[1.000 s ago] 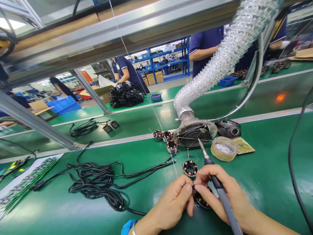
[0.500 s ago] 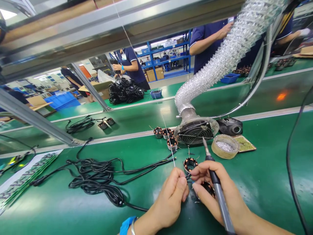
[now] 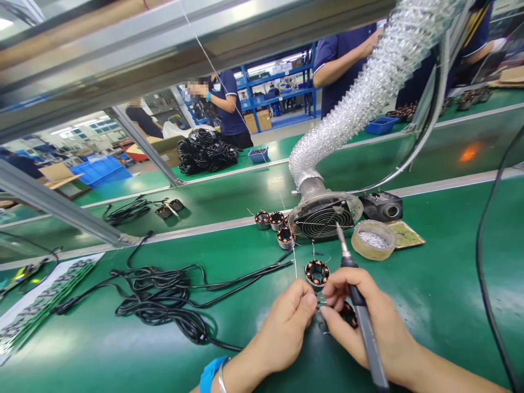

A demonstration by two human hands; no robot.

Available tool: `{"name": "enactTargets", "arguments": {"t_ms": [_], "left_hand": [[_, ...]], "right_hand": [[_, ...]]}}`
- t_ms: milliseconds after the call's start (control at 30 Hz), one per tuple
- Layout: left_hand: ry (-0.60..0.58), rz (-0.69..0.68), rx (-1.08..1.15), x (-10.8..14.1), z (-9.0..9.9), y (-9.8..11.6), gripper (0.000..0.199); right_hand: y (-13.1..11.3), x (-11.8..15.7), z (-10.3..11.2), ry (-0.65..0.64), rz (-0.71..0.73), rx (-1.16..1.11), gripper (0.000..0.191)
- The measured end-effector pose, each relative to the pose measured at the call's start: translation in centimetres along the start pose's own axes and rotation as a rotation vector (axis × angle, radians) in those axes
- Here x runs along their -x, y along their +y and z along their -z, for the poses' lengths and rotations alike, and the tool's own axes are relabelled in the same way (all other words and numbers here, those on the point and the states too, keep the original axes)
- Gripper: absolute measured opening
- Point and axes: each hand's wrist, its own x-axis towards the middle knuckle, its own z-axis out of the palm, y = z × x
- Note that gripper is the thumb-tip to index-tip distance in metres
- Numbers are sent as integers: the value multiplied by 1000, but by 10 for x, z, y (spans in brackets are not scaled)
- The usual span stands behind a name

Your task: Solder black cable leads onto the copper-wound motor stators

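Note:
My left hand (image 3: 286,319) is closed in a pinch on a thin solder wire (image 3: 295,262) that runs down from overhead. A soldering iron (image 3: 364,322) lies in my right hand (image 3: 382,319), its tip pointing up and away. The right thumb and fingertips come close to the left ones, around thin leads too small to make out clearly. Just beyond the hands sits a copper-wound stator (image 3: 317,274). Another stator (image 3: 349,314) is partly hidden behind my right fingers.
Black cables (image 3: 164,295) lie coiled at left beside a strip of circuit boards (image 3: 45,305). Several stators (image 3: 285,238) stand near a fume extractor hood (image 3: 327,218). Right of it are a round solder tub (image 3: 373,240) and a sponge tray (image 3: 407,234). Co-workers stand behind.
The view has shifted slightly. My hands stay close together, with the fingers slightly repositioned around the leads. A co-worker in the background has raised their hands.

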Motion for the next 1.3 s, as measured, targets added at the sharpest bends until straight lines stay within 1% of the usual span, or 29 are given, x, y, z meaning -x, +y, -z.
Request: {"name": "enactTargets", "arguments": {"t_ms": [67,133,200,267,333,433,500,533,600,667,800,867,933,1000,1067,1167,1233,1300], "left_hand": [[-36,12,-137,-2,5,7,34],[-73,0,-243,-5,7,15,28],[-111,-20,-286,-6,4,21,21],[-135,-26,-298,-6,1,25,20],[-127,-19,-324,-5,1,28,19],[-75,-16,-398,-3,7,32,16],[-49,-21,-438,-3,13,33,19],[-47,-22,-438,-3,15,33,20],[-47,-16,-395,-4,17,30,21],[-53,-3,-331,-4,17,25,22],[-58,7,-234,-7,14,16,25],[-58,24,-135,-9,12,13,31],[-71,76,39,-11,10,11,39],[-96,171,236,-12,8,8,45],[-109,271,374,-12,5,5,48],[-64,329,439,-11,3,2,48],[5,315,416,-11,2,1,47],[64,299,378,-11,2,1,44]], "right_hand": [[-1,-6,9,38,61,79,26],[-1,-12,13,24,149,112,29],[-1,-16,12,-78,237,88,30],[0,-18,9,-194,292,60,26],[2,-18,8,-250,283,55,24],[7,-17,14,-192,204,60,22],[9,-16,19,-153,165,62,22],[9,-15,21,-157,153,65,22],[10,-15,22,-189,152,73,22],[10,-16,21,-218,181,90,23],[12,-15,16,-221,244,111,27],[14,-14,15,-223,254,112,28],[16,-13,14,-223,264,106,28],[18,-13,13,-221,266,94,28],[19,-13,12,-225,253,80,27],[20,-13,13,-245,241,67,27],[19,-12,17,-238,245,78,31],[15,-8,25,-200,223,103,39]]}}
